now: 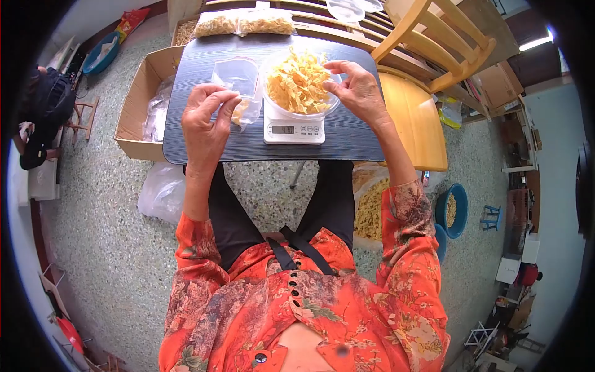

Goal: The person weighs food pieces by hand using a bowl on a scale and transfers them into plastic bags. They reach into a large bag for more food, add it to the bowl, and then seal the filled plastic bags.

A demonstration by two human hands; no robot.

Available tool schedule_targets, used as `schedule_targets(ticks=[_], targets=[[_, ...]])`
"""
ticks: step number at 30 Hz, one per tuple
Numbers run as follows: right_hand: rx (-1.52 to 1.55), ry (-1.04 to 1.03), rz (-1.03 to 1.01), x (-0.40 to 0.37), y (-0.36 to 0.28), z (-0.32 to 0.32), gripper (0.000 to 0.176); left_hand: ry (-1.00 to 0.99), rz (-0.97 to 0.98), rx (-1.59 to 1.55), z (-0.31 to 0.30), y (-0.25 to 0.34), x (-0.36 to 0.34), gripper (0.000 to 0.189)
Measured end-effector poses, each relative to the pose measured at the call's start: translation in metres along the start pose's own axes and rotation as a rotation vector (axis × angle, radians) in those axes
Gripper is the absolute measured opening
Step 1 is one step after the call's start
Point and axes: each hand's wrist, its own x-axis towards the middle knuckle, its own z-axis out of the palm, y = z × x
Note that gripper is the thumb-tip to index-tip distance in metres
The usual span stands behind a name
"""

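Note:
My left hand [207, 118] pinches the edge of a clear plastic bag [238, 77] lying on the dark table [201, 59]; a few yellow pieces show in the bag. My right hand [358, 90] is at the right rim of a clear bowl [330, 102], thumb and forefinger apart beside the pile of yellow dried flakes [297, 80]. No flake shows between those fingers. The bowl stands on a white digital scale [294, 131] with a lit display.
Two filled bags [245, 23] lie at the table's far edge. An open cardboard box [137, 108] is on the left, a wooden chair [412, 118] on the right. A sack of yellow pieces [370, 208] and blue tubs [455, 211] stand lower right. A person [46, 105] is far left.

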Motion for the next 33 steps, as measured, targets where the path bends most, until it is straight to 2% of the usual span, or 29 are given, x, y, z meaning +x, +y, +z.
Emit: schedule_targets(ticks=[5, 11, 13, 14, 16, 20, 22, 23, 25, 29, 31, 33], targets=[[-0.006, 0.031, 0.057, 0.005, 0.004, 0.019, 0.035, -0.022, -0.008, 0.001, 0.0, -0.001, -0.002, 0.011], [-0.026, 0.087, -0.065, -0.005, -0.002, 0.023, 0.025, -0.033, -0.009, 0.027, 0.0, 0.001, -0.002, 0.012], [-0.075, 0.163, -0.198, -0.008, -0.002, 0.022, 0.021, -0.037, -0.003, 0.032, 0.0, 0.0, -0.001, 0.012], [-0.075, 0.163, -0.199, -0.008, 0.0, 0.023, 0.021, -0.035, -0.003, 0.031, 0.0, 0.0, 0.0, 0.012], [-0.11, 0.291, -0.328, -0.009, 0.001, 0.023, 0.02, -0.028, -0.007, 0.022, 0.001, 0.0, -0.001, 0.012], [-0.031, 0.389, -0.332, -0.008, -0.002, 0.023, 0.022, -0.005, 0.042, 0.016, 0.004, -0.002, 0.0, 0.013], [0.217, 0.4, -0.121, -0.009, -0.005, 0.022, 0.021, -0.015, 0.048, 0.023, 0.005, -0.001, 0.0, 0.013], [0.216, 0.402, -0.122, -0.008, -0.003, 0.025, 0.021, -0.014, 0.05, 0.022, 0.005, -0.001, 0.0, 0.013], [0.559, 0.418, 0.057, -0.003, 0.0, 0.028, 0.018, -0.01, 0.039, 0.013, 0.005, 0.0, 0.0, 0.013], [0.558, 0.403, 0.079, 0.0, -0.001, 0.024, 0.018, -0.004, 0.051, 0.028, 0.004, -0.001, 0.001, 0.012], [0.678, 0.392, 0.148, 0.003, -0.001, 0.02, 0.02, -0.012, 0.028, 0.007, 0.003, -0.001, 0.001, 0.012], [0.677, 0.39, 0.116, 0.007, -0.002, 0.021, 0.02, -0.013, 0.031, 0.006, 0.004, -0.001, 0.001, 0.012]])
